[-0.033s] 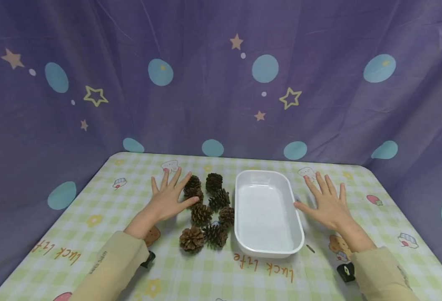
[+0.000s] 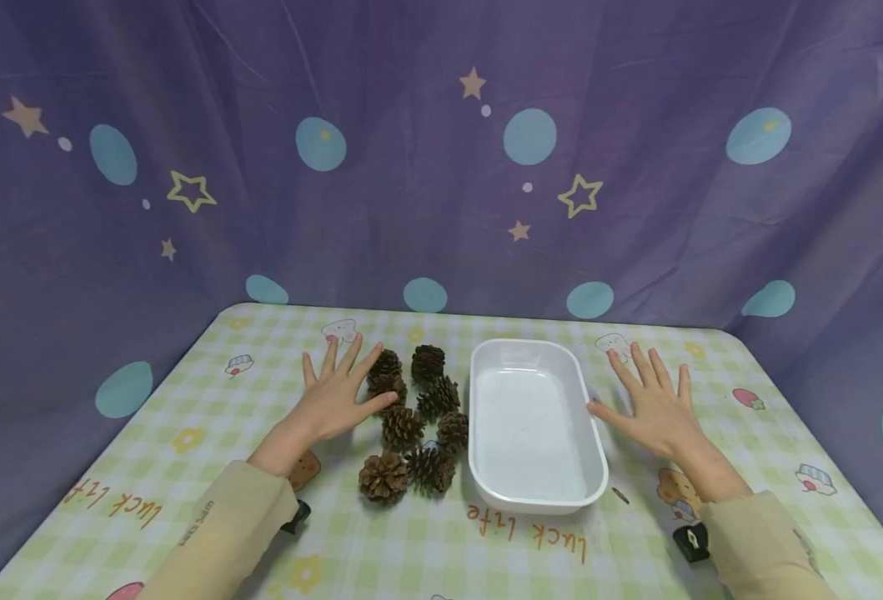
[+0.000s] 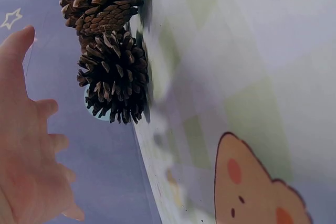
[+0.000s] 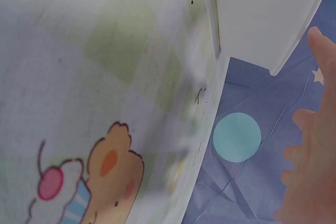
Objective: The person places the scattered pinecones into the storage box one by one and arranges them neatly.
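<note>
Several brown pine cones (image 2: 383,477) lie in a loose cluster left of a white rectangular dish (image 2: 537,433). The dish holds nothing. My left hand (image 2: 332,404) is spread with straight fingers above the cloth, just left of the cones; its thumb overlaps one in the head view. The left wrist view shows a gap between that hand (image 3: 26,150) and the nearest pine cone (image 3: 115,80). My right hand (image 2: 657,414), also spread and holding nothing, hovers right of the dish. Its thumb tip is near the dish's right rim; whether they touch I cannot tell.
A green-and-white checked cloth (image 2: 351,550) with cartoon prints covers the table. Behind it hangs a purple curtain (image 2: 411,225) with stars and blue ovals. A small brown fragment (image 2: 619,496) lies right of the dish.
</note>
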The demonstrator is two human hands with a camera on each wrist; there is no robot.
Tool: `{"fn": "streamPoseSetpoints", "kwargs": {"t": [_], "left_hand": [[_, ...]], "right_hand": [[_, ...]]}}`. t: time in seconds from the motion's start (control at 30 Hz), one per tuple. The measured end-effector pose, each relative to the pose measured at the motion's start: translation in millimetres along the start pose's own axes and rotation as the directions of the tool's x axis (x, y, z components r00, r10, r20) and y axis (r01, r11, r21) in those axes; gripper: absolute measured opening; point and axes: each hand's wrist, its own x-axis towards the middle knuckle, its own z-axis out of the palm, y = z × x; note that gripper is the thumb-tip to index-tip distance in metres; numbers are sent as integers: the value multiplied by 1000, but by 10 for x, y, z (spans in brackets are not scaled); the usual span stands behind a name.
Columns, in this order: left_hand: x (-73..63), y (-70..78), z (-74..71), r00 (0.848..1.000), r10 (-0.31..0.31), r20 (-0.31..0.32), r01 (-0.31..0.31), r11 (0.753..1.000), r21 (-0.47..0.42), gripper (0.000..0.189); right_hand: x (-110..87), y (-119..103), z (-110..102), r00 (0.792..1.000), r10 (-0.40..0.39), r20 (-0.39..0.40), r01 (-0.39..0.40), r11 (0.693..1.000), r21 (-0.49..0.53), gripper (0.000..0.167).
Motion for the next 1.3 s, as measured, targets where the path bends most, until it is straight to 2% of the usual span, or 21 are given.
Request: {"fn": "streamPoseSetpoints", "kwargs": {"t": [0.4, 0.73, 0.9, 1.07, 1.3], "left_hand": [[6, -19, 3, 1000, 7, -5, -7, 1000, -1, 82], [33, -23, 46, 1000, 14, -10, -15, 999, -47, 82], [74, -29, 52, 999, 41, -32, -43, 997, -68, 79], [111, -28, 57, 993, 97, -68, -102, 993, -65, 75], [201, -8, 49, 984, 131, -123, -138, 989, -47, 69]], "right_hand": [[21, -40, -21, 1000, -8, 2, 8, 1000, 2, 88], [9, -75, -1, 1000, -28, 8, 27, 999, 28, 86], [10, -120, 14, 998, -58, -5, 58, 994, 96, 83], [8, -168, 26, 997, -80, -21, 82, 984, 160, 79], [3, -236, 80, 999, -40, 12, 36, 965, 260, 79]]}}
